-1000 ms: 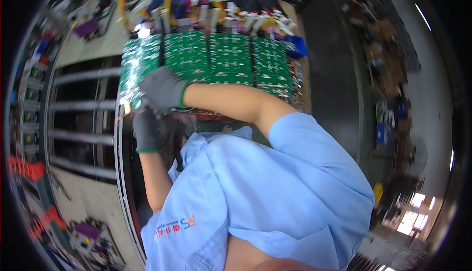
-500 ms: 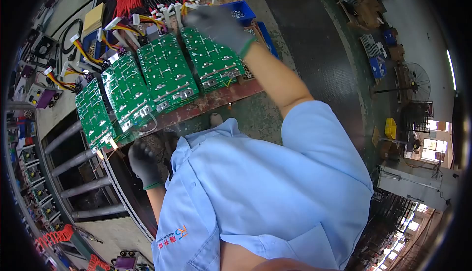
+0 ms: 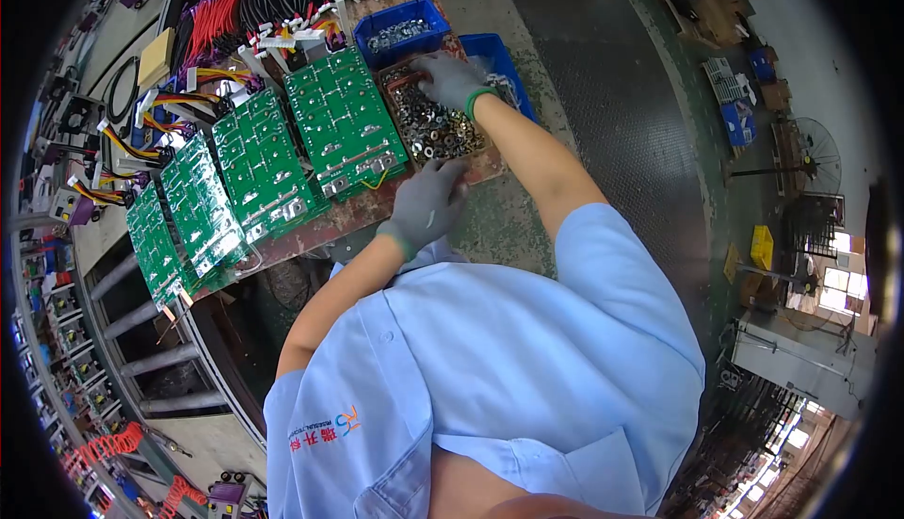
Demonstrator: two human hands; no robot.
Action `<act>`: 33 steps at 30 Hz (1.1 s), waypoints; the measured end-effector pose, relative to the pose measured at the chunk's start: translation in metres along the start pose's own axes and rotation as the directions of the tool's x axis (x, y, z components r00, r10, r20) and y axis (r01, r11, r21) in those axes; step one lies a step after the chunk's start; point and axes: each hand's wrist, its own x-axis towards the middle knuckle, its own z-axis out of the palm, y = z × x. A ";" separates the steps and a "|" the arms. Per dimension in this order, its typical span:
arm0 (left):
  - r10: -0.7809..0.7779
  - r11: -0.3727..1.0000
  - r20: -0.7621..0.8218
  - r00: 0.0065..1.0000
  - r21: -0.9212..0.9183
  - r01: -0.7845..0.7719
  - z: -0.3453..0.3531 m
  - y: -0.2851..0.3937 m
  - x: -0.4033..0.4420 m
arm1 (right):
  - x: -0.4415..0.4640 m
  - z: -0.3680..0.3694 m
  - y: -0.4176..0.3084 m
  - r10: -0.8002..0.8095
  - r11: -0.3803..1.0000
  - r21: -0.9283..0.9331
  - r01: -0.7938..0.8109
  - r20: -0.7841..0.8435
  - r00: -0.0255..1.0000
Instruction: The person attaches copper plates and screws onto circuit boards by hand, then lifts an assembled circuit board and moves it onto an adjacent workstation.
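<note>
My right hand (image 3: 454,82), in a grey glove with a green cuff, reaches over a tray (image 3: 490,156) of loose nuts and washers (image 3: 428,123). Its fingers are stretched out and somewhat apart, close above the metal pieces. At the tray's near edge is my left hand (image 3: 428,203), gloved alike; its fingertips are blurred and partly hidden. Just left of both hands lies a green circuit board (image 3: 344,119), the closest in a row of several such boards with soldered undersides up. White connectors with yellow, red and black wires (image 3: 226,76) stick out beyond their far ends.
A blue bin (image 3: 400,31) of small metal parts sits behind the tray, and another blue bin (image 3: 508,76) stands at its right. Bundles of red and black cables (image 3: 282,1) lie at the back. Metal rollers (image 3: 160,359) run below left. A dark walkway (image 3: 612,133) is to the right.
My right hand has moved from the wires behind the rightmost board to the tray of hardware. My left hand has come up and right from below the boards. The view has shifted.
</note>
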 end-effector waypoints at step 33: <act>-0.389 0.824 -0.293 0.873 0.314 0.472 0.034 -0.036 0.115 | -0.016 -0.005 0.019 0.085 0.996 0.036 -0.077 -0.346 0.934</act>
